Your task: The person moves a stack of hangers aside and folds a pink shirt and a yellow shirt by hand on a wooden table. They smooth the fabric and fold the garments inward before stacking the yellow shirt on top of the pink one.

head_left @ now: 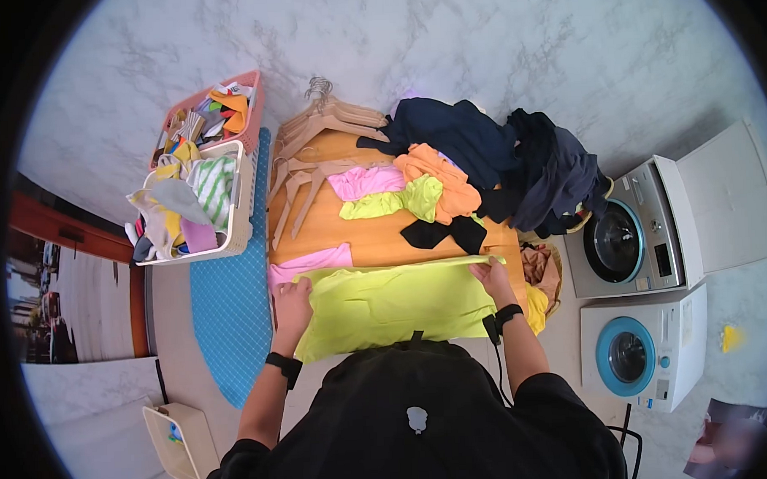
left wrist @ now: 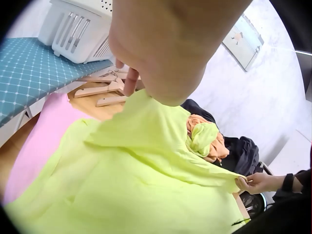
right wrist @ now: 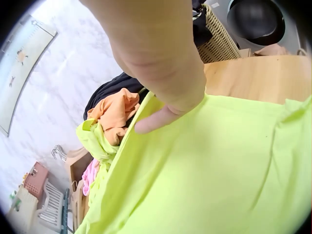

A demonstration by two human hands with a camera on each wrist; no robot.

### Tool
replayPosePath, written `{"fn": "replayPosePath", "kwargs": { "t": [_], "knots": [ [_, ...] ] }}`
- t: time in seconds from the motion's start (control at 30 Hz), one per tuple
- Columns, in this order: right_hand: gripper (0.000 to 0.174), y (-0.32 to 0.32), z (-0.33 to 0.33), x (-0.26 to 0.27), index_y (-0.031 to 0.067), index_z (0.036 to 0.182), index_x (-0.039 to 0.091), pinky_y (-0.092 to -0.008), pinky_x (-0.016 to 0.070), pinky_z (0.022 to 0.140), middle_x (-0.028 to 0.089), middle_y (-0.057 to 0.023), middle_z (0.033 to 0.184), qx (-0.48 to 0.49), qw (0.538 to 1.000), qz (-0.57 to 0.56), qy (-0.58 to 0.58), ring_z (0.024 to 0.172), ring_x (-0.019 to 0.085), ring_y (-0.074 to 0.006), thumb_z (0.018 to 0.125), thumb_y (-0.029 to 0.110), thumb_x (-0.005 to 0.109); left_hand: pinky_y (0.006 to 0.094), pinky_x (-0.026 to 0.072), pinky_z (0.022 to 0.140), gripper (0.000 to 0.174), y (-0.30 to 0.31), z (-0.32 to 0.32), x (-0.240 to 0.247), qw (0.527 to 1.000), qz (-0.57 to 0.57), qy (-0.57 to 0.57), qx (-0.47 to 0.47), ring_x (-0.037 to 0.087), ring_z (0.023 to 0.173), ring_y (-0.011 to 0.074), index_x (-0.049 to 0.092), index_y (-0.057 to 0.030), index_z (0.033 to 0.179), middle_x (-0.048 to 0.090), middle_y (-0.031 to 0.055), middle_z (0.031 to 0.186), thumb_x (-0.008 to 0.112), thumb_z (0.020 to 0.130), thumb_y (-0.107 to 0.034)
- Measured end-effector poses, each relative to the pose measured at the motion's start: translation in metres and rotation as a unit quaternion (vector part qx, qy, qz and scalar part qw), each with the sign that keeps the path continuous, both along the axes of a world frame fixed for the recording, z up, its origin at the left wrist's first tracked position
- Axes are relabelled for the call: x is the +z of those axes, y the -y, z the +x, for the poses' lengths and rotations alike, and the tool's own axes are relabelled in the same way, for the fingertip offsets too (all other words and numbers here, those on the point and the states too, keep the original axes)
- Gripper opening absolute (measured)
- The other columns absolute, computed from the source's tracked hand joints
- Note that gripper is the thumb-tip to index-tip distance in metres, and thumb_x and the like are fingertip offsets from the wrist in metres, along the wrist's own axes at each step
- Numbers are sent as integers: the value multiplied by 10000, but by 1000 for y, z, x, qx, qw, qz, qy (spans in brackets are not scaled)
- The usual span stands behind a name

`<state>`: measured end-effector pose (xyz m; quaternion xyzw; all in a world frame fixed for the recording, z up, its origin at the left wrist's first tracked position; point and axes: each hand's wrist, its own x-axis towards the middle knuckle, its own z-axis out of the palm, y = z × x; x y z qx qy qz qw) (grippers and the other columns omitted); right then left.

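A lime-yellow garment point(head_left: 394, 302) stretches between my two hands at the near side of the wooden table. My left hand point(head_left: 293, 303) grips its upper left corner, and in the left wrist view that hand point(left wrist: 161, 68) hides most of its own hold. At the upper right corner my right hand point(head_left: 492, 278) pinches the edge, with the thumb point(right wrist: 158, 121) lying over the cloth in the right wrist view. The lower part of the garment hangs toward my body. Partly under its left end lies a pink cloth point(head_left: 317, 260).
Wooden hangers point(head_left: 329, 119) and a heap of dark clothes point(head_left: 456, 136) lie farther back, with orange point(head_left: 440, 180) and pink point(head_left: 365, 183) pieces. Left, a white basket point(head_left: 243, 198) of clothes stands on the blue ironing board point(head_left: 230, 321). Two washing machines point(head_left: 640, 340) are at right.
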<state>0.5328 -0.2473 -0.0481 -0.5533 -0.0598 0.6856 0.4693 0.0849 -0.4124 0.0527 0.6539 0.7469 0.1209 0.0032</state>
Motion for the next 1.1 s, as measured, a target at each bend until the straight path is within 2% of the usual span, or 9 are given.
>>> {"fn": "replayPosePath", "kwargs": {
  "t": [0.2,0.3,0.33,0.4,0.6,0.8,0.93,1.0,1.1],
  "knots": [
    [314,42,40,-32,-32,1190,418,-414,577,708,559,-206,1055,98,981,-73,149,854,635,-320,943,162,406,412,399,772,51,51,17,-12,985,-100,39,-135,599,772,272,567,-105,870,628,81,713,560,835,-141],
    [305,61,59,-67,-52,1067,512,-340,547,500,632,-170,840,139,933,-97,318,636,653,-256,831,141,517,418,469,689,178,67,14,-44,961,-162,185,-124,616,825,330,586,-95,973,645,100,776,595,834,-208],
    [305,66,58,-66,-52,1067,512,-340,547,500,632,-170,840,139,933,-98,318,636,653,-256,831,141,517,418,469,689,178,68,13,-57,961,-163,186,-125,616,825,330,586,-95,973,645,100,776,595,834,-208],
    [355,74,52,-64,-43,1078,490,-360,535,576,636,-180,875,130,873,-64,466,702,656,-281,798,151,588,411,481,693,250,69,10,-83,958,-89,260,80,626,775,322,555,-63,1052,647,137,852,599,844,-195],
    [513,83,48,-55,-2,1160,431,-413,482,788,634,-216,914,193,778,45,597,890,619,-365,765,213,680,406,495,745,457,38,-19,-134,918,-38,308,249,636,852,323,578,-21,1043,665,145,937,674,775,-379],
    [425,70,30,-37,91,1151,491,-401,488,771,646,-183,944,201,689,62,693,887,620,-362,773,168,671,395,500,738,525,-14,-59,-158,904,-235,277,226,647,826,332,637,7,861,667,186,867,653,732,-502],
    [288,49,34,-36,109,1051,604,-391,490,771,655,-173,947,191,731,108,646,895,626,-337,773,158,661,441,485,760,443,-36,-66,-160,921,-123,238,282,622,843,399,630,3,888,650,228,899,564,816,-429],
    [201,41,36,-32,89,955,675,-386,490,778,659,-184,938,198,789,-4,582,903,631,-316,762,143,660,461,476,772,409,-37,-68,-164,924,-113,244,272,606,851,426,633,-1,877,638,256,879,534,838,-396],
    [232,42,43,-37,85,958,693,-388,494,771,671,-176,918,179,785,5,594,885,637,-309,735,149,686,446,493,778,450,-31,-71,-166,921,-132,245,272,624,829,413,616,8,928,634,248,900,532,857,-429]
  ]
}}
